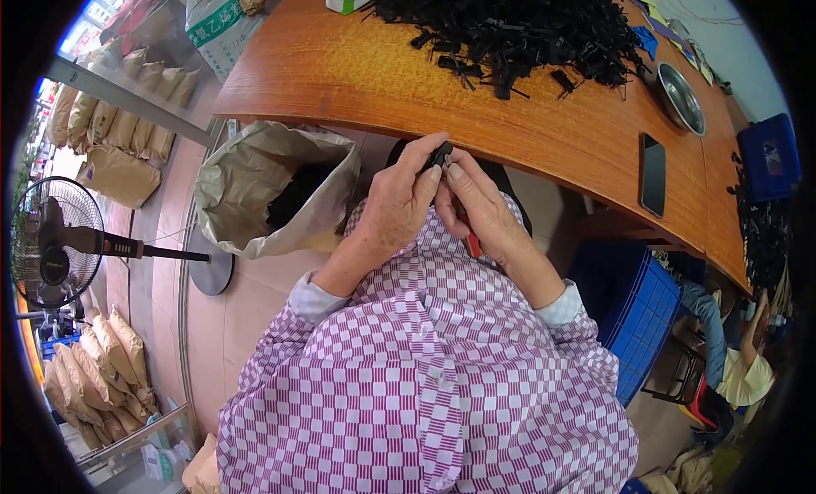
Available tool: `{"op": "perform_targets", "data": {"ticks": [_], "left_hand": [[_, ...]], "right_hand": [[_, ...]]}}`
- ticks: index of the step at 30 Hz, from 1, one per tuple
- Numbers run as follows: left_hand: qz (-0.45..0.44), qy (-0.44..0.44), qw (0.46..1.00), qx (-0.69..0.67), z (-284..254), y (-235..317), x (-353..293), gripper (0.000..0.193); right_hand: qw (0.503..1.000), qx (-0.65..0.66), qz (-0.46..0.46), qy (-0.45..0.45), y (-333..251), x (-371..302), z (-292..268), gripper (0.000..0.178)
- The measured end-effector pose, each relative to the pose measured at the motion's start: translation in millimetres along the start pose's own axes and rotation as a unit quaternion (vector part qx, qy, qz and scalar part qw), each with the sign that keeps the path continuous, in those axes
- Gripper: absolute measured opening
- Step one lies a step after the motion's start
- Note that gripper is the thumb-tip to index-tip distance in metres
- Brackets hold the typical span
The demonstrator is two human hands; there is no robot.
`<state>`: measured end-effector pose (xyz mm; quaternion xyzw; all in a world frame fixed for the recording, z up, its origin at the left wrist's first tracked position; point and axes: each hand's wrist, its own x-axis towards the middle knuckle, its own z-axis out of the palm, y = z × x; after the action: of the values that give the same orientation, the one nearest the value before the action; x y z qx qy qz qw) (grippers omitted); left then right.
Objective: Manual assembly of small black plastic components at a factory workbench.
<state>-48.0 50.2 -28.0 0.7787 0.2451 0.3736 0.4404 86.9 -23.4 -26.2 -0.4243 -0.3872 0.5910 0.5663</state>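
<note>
Tabletop (544,129) ahead, two hands (395,197) (484,209) hold one black part (438,155).

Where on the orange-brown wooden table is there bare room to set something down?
Bare: the table at front left, bordered by its edge and the heap of small black parts; also between that heap and the black rectangular phone. Crowded: under the heap, and by the blue plastic bin.

We are counting one left hand (393,198), one right hand (486,210) and at least one black part (437,158) at centre; one fan (56,246) at left; one open sack (240,184) left of centre; one phone (653,175) and one metal bowl (680,99) at upper right. In the upper heap (531,39), pieces are overlapping beyond our count.
</note>
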Motion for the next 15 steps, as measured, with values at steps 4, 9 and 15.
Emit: {"op": "perform_targets", "data": {"ticks": [4, 9, 15], "left_hand": [[0.024, 0.010, 1.000, 0.015, 2.6, -1.8, 0.1, 0.037], [0.026, 0.025, 0.999, 0.012, 5.3, 1.6, 1.0, 0.035], [0.048, 0.044, 0.997, 0.042, 6.9, -3.1, -0.8, 0.034]], "right_hand": [[1.000, -0.011, 0.007, 0.006, -0.5, 0.5, 1.6, 0.032], [1.000, -0.029, -0.006, -0.003, 6.2, 2.6, -2.3, 0.032], [0.999, 0.041, 0.025, -0.011, 8.9, 5.0, 0.6, 0.032]]}}
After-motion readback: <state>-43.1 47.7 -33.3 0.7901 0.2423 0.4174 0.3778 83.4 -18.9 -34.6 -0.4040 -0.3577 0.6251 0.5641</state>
